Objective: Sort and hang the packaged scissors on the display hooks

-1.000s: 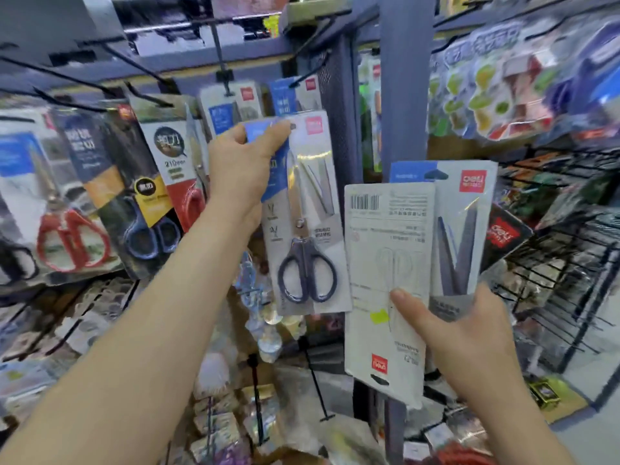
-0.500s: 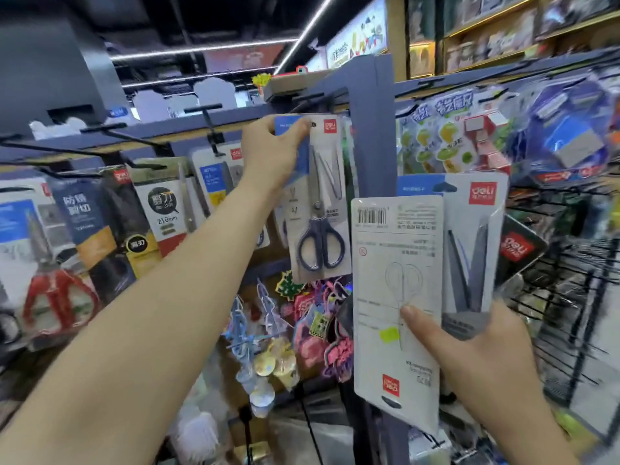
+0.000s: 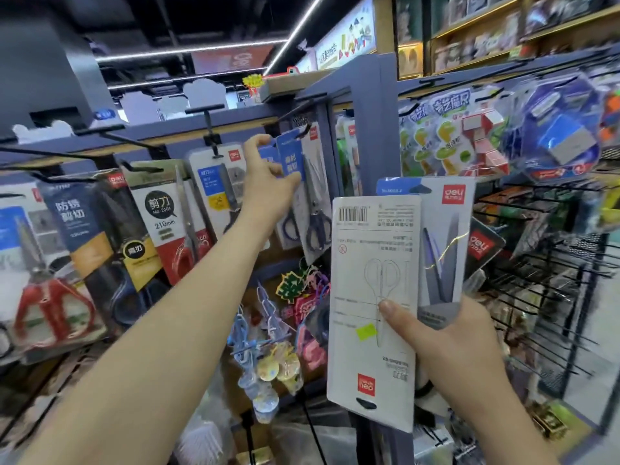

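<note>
The blue upright post (image 3: 372,129) of the rack is the marker here. In front of it and slightly to its right, the right hand (image 3: 449,340) is clamped on a fan of packaged scissors. The front pack (image 3: 372,290) shows its printed back, barcode up and hang hole down. A face-out pack (image 3: 446,250) sits behind it, and a dark pack (image 3: 484,245) peeks out further right.

Just left of the post, the hung pack (image 3: 317,213), with dark-handled scissors, dangles at a slant from the hook (image 3: 303,130). Half a second ago the left hand (image 3: 268,182) pinched the top of this pack. Now its fingers are spread apart and hold nothing. The thumb lies by a blue card header beside the pack, but blur hides whether it touches.

I judge that pack delivered and released. The held fan comes next, and its front pack looks to need turning over and upright before its hole can meet a hook.
</note>
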Tool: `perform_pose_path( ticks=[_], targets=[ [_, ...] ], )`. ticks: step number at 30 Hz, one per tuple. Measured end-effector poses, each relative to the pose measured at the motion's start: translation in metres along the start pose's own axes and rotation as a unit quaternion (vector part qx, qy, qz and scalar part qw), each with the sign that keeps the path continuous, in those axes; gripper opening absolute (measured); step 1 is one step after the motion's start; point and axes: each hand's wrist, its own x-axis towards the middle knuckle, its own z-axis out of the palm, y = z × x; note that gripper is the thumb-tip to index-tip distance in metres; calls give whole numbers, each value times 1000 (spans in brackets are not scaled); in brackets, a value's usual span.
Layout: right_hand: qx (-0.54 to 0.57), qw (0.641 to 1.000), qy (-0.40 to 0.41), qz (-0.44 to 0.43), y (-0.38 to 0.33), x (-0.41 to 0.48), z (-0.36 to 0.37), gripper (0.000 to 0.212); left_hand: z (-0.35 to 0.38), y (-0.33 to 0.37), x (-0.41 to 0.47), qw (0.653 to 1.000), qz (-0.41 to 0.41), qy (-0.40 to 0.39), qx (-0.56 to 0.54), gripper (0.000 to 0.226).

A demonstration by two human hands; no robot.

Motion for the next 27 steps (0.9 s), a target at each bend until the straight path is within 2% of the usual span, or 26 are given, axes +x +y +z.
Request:
perform_pose_path(
  ticks=[3,5,7,11,13,15,17,18,20,22,25,27],
  targets=[
    [37,999,-16,12,1,5,7,26,-4,-20,-9,983,104,84,126,43],
    [58,998,-25,14,3,8,13,28,-2,-28,1,967,124,94,200,26],
    [80,996,-37,13,2,11,18,29,0,-33,17,958,107,81,252,18],
    [104,992,-66,13,4,15,25,30,-1,-41,37,938,60,41,340,38],
    [108,992,-67,17,7,16,27,32,-5,-32,29,934,39,15,356,38],
    [123,990,-59,27,10,17,29,34,-16,-15,-3,963,6,7,270,27],
    [140,988,-52,28,13,18,30,35,-32,7,-63,994,-73,-53,65,25],
    [147,987,-48,29,15,19,31,35,-39,14,-95,989,-99,-111,-6,24],
    [168,985,-37,32,16,19,35,38,-43,21,-143,975,-102,-196,-22,22],
    [185,981,-33,39,17,18,41,39,-38,17,-167,975,-126,-181,-24,21],
    [203,976,-34,64,17,14,45,17,-31,10,-170,980,-149,-122,-45,10],
    [203,976,-29,75,19,12,47,16,-30,9,-167,983,-148,-80,-72,8]
  ],
)
